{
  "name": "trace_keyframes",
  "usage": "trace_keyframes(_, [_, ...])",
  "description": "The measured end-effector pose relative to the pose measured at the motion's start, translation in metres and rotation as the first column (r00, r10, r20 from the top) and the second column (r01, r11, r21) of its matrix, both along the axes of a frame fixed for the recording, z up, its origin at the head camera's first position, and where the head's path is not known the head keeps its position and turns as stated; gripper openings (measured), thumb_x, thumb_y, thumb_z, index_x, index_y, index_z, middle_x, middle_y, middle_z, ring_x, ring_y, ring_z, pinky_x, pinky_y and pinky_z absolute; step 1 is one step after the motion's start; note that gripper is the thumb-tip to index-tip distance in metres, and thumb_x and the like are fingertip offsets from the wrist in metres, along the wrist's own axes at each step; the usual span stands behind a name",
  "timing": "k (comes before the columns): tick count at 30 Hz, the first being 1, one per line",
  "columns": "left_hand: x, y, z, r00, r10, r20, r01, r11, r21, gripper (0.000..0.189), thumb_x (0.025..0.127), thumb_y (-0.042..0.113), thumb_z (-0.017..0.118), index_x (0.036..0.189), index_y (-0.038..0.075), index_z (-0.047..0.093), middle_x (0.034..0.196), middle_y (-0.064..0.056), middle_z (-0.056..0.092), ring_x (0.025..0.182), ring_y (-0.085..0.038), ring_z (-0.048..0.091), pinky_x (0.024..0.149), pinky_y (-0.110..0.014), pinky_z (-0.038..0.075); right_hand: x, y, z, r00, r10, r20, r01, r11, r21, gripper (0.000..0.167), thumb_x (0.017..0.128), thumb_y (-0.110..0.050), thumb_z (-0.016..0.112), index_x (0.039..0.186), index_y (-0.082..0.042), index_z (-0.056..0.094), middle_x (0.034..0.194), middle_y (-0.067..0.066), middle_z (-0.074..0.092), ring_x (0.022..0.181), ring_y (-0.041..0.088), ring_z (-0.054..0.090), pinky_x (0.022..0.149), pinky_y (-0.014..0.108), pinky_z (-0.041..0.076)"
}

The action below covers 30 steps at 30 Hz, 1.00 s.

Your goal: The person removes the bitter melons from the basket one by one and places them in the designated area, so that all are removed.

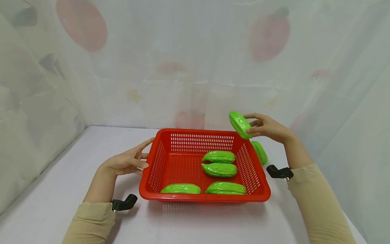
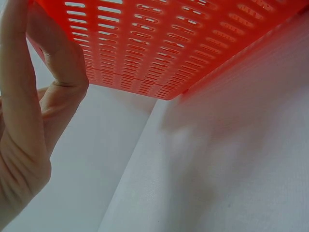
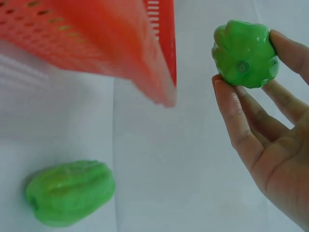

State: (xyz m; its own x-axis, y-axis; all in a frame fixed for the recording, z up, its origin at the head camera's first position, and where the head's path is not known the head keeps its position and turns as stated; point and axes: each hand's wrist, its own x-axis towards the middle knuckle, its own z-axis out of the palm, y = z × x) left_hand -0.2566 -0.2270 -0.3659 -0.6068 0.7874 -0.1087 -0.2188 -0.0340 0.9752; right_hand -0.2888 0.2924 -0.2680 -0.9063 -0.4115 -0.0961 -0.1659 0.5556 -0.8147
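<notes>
A red plastic basket (image 1: 161, 197) with slotted walls stands on the table. My left hand (image 1: 129, 161) holds its left rim, thumb and fingers at the edge; in the left wrist view, bent fingers (image 2: 65, 72) lie against the slotted wall. Above the basket's back right corner, my right hand (image 1: 268, 128) pinches a ridged green gourd (image 1: 239, 124) between thumb and fingertips. The right wrist view shows that gourd (image 3: 244, 54) end-on, apart from the basket rim. Inside the basket are several like it: two (image 1: 218, 157) lie at the middle right, others (image 1: 225, 188) along the front wall.
Another green gourd (image 1: 259, 152) lies on the white tabletop (image 1: 195, 227) just outside the basket's right wall, partly hidden by it. A pale curtain (image 1: 195, 98) with fruit prints hangs behind the table. Black wrist cameras (image 1: 125, 202) sit on both wrists.
</notes>
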Motion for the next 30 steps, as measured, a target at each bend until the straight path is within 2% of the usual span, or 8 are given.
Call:
trace_keyframes(5, [0.000,0.001,-0.001,1.000,0.007,-0.001,-0.007,1.000,-0.007,0.101,0.094,-0.003,0.056,0.157,0.029,-0.016,0.138,-0.016,0.052,0.099,-0.021,0.073,0.084,-0.046,0.061,0.005,0.012,-0.003,0.999,-0.032,0.004,0.032,0.999,0.017,0.066,0.095,-0.022,0.065,0.153,-0.014,0.032,0.139,0.022,0.050,0.106,0.008,0.062,0.095,0.027,0.055])
trace_keyframes(8, [-0.001,0.001,-0.001,1.000,0.005,-0.002,-0.005,1.000,-0.006,0.101,0.094,-0.003,0.056,0.157,0.029,-0.016,0.137,-0.015,0.053,0.098,-0.020,0.073,0.084,-0.045,0.061,0.007,0.021,-0.007,0.998,-0.060,0.004,0.060,0.998,0.025,0.067,0.096,-0.024,0.064,0.153,-0.014,0.031,0.141,0.023,0.049,0.105,0.007,0.063,0.097,0.029,0.054])
trace_keyframes(17, [-0.002,0.000,-0.002,1.000,-0.002,0.003,0.002,1.000,0.003,0.101,0.095,-0.003,0.055,0.157,0.029,-0.017,0.137,-0.014,0.054,0.097,-0.019,0.073,0.083,-0.044,0.062,0.008,0.050,-0.024,0.989,-0.144,0.027,0.144,0.990,-0.006,0.067,0.097,-0.020,0.061,0.154,-0.009,0.026,0.137,0.023,0.048,0.099,0.002,0.064,0.093,0.022,0.054])
trace_keyframes(20, [-0.002,-0.001,-0.002,1.000,-0.005,0.001,0.005,1.000,0.003,0.100,0.095,-0.003,0.055,0.157,0.029,-0.017,0.136,-0.014,0.054,0.097,-0.019,0.073,0.083,-0.044,0.062,0.010,0.058,-0.030,0.986,-0.165,0.033,0.165,0.986,0.013,0.069,0.098,-0.022,0.060,0.155,-0.008,0.024,0.139,0.025,0.046,0.098,0.001,0.063,0.094,0.025,0.055])
trace_keyframes(26, [-0.002,0.000,-0.001,1.000,-0.002,0.002,0.002,1.000,-0.002,0.100,0.095,-0.002,0.056,0.157,0.029,-0.016,0.138,-0.014,0.053,0.098,-0.019,0.073,0.084,-0.044,0.061,0.014,0.071,-0.043,0.977,-0.206,0.061,0.202,0.978,0.056,0.075,0.099,-0.026,0.059,0.156,-0.003,0.018,0.146,0.031,0.038,0.101,0.001,0.058,0.104,0.042,0.054])
trace_keyframes(30, [-0.001,0.000,-0.001,1.000,-0.009,0.002,0.009,1.000,0.006,0.100,0.095,-0.004,0.054,0.157,0.029,-0.017,0.136,-0.013,0.055,0.099,-0.019,0.073,0.084,-0.044,0.061,0.015,0.078,-0.053,0.968,-0.239,0.073,0.235,0.970,0.065,0.076,0.099,-0.026,0.059,0.156,0.000,0.016,0.148,0.032,0.035,0.101,0.001,0.058,0.101,0.037,0.056])
